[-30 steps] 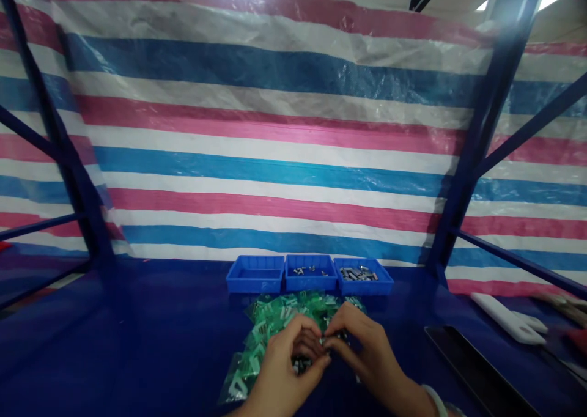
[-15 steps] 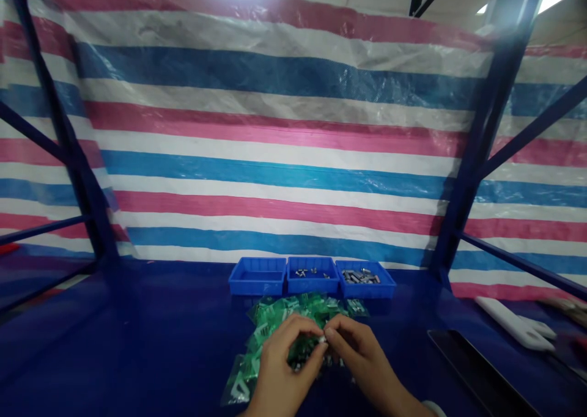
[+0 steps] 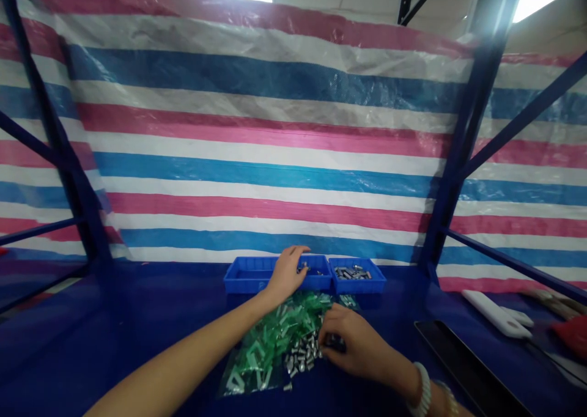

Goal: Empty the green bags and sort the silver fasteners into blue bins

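We hold our left hand (image 3: 288,271), partly spread with no grip showing, over the middle blue tray (image 3: 320,284), while our right hand (image 3: 346,337) curls at the edge of the small metal parts (image 3: 302,353) heaped on the desk (image 3: 151,307) beside the green bags (image 3: 273,337), its grasp too hidden to tell.

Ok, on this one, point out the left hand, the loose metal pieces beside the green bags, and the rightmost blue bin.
Left hand (image 3: 286,274): head view, back of the hand.
Loose metal pieces (image 3: 302,354): head view, middle of the pile.
Rightmost blue bin (image 3: 361,287): head view, front wall.
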`<state>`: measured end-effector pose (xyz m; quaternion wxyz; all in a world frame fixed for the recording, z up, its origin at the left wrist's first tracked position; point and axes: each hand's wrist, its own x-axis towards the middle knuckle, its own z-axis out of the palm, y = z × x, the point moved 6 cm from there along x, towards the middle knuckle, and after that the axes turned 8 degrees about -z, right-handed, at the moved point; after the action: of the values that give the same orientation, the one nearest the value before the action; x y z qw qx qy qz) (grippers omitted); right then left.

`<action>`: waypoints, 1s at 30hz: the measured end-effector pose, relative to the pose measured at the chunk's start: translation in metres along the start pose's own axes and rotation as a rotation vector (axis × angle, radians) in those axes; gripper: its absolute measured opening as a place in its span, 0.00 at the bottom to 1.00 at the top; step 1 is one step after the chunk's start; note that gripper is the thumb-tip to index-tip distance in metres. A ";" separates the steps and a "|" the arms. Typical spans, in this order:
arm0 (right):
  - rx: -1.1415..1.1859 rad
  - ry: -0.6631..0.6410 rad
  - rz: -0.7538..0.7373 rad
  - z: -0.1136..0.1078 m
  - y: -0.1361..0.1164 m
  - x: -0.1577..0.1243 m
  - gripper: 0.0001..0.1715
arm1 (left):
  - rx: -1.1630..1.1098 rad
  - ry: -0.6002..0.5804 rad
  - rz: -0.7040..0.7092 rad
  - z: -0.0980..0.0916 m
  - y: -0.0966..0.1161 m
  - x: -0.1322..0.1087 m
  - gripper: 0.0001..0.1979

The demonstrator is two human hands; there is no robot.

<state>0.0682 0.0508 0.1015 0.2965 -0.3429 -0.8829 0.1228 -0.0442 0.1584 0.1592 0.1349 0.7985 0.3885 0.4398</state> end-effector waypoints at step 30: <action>0.041 0.034 0.181 -0.010 0.011 -0.007 0.12 | -0.191 -0.132 -0.072 -0.007 0.034 -0.111 0.14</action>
<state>0.0841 0.0546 0.1019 0.3061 -0.4170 -0.8404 0.1614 -0.0674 0.0533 0.1164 0.2513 0.7946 0.3637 0.4161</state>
